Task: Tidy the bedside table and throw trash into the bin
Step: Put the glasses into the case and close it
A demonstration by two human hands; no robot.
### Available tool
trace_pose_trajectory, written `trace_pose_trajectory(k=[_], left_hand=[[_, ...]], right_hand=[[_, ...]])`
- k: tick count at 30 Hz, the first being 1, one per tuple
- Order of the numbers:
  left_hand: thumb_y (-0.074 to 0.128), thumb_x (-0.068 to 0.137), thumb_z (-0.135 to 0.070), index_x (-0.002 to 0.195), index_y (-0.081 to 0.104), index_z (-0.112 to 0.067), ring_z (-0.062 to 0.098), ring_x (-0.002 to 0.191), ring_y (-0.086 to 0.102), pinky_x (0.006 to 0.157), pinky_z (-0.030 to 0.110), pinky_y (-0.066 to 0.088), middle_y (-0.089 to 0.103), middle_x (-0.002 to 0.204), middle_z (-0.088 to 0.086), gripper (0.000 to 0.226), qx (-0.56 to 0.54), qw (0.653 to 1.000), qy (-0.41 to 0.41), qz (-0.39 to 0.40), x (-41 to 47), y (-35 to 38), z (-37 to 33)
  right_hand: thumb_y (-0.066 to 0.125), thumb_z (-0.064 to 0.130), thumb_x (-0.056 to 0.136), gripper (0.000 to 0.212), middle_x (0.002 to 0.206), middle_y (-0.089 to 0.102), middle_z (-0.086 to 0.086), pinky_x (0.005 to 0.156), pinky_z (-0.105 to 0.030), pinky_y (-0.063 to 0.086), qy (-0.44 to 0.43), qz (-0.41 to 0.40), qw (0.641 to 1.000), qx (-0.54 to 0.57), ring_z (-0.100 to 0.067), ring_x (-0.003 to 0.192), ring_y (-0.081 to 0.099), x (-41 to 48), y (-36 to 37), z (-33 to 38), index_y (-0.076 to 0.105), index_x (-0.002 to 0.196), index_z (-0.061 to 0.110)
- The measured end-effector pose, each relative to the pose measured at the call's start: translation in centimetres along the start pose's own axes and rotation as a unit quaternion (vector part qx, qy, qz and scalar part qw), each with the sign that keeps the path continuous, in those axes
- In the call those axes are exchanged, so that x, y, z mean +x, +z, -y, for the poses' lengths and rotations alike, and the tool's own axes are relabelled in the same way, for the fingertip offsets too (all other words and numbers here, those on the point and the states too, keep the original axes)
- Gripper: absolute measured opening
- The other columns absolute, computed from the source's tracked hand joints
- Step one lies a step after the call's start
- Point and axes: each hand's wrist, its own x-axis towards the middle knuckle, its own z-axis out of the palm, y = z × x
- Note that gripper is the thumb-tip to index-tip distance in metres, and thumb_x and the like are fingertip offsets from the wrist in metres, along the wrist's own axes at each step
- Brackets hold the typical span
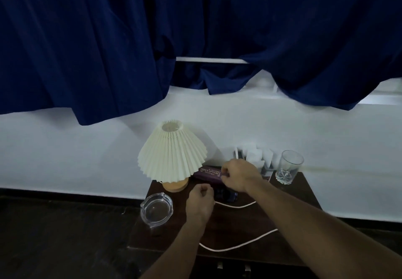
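With the right hand (238,177) pinching the purple case (208,172) at the rear of the surface (293,213) and the left hand (200,202) curled, contents indeterminate, a hasty lift may strike the adjacent lamp shade (171,150).

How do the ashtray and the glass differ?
The ashtray is low and wide; the glass is tall and narrow. The ashtray sits at the front left of the table, the glass at the back right. Both are clear and look empty.

On the bedside table (293,202), lamp (171,150) stands behind ashtray (156,210) at left; glass (289,166) sits far right.
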Motion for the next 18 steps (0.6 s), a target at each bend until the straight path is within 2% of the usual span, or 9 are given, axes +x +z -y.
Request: trace_pose_trajectory(k=[4, 11, 14, 18], left_hand=[[0.056, 0.097, -0.030, 0.116, 0.067, -0.023, 0.028, 0.108, 0.068, 0.099, 0.051, 0.053, 0.073, 0.113, 0.002, 0.023, 0.013, 1.000, -0.015, 0.004, 2.1, 0.3, 0.4], [0.055, 0.093, -0.031, 0.110, 0.070, -0.020, 0.030, 0.102, 0.070, 0.097, 0.046, 0.054, 0.074, 0.107, 0.003, 0.025, 0.026, 0.999, -0.019, -0.013, 5.2, 0.5, 0.9], [0.054, 0.093, -0.033, 0.103, 0.071, -0.023, 0.028, 0.094, 0.072, 0.093, 0.045, 0.055, 0.076, 0.097, 0.000, 0.022, 0.032, 0.999, -0.017, -0.024, 6.4, 0.6, 1.5], [0.053, 0.097, -0.031, 0.091, 0.066, -0.031, 0.015, 0.067, 0.071, 0.086, 0.042, 0.058, 0.075, 0.083, -0.006, 0.015, 0.035, 0.999, -0.006, -0.035, 7.2, 1.0, 2.2]], right_hand=[[0.063, 0.034, 0.088, 0.017, 0.110, 0.071, 0.000, 0.088, -0.036, 0.057, 0.016, 0.021, 1.000, 0.009, -0.025, 0.105, 0.066, 2.6, 2.3, 0.4, 0.070, 0.101, 0.025], [0.066, 0.041, 0.088, 0.048, 0.132, 0.064, -0.004, 0.098, -0.041, 0.054, 0.007, 0.043, 0.999, 0.001, -0.028, 0.123, 0.060, 6.8, 5.2, 1.0, 0.059, 0.134, 0.026], [0.070, 0.040, 0.087, 0.058, 0.137, 0.061, -0.005, 0.099, -0.041, 0.053, -0.012, 0.049, 0.999, -0.002, -0.030, 0.126, 0.058, 8.0, 6.4, 1.3, 0.051, 0.140, 0.026], [0.068, 0.037, 0.091, 0.050, 0.134, 0.060, -0.008, 0.094, -0.043, 0.051, -0.020, 0.051, 0.998, -0.038, -0.032, 0.123, 0.058, 8.8, 7.6, 1.2, 0.051, 0.134, 0.020]])
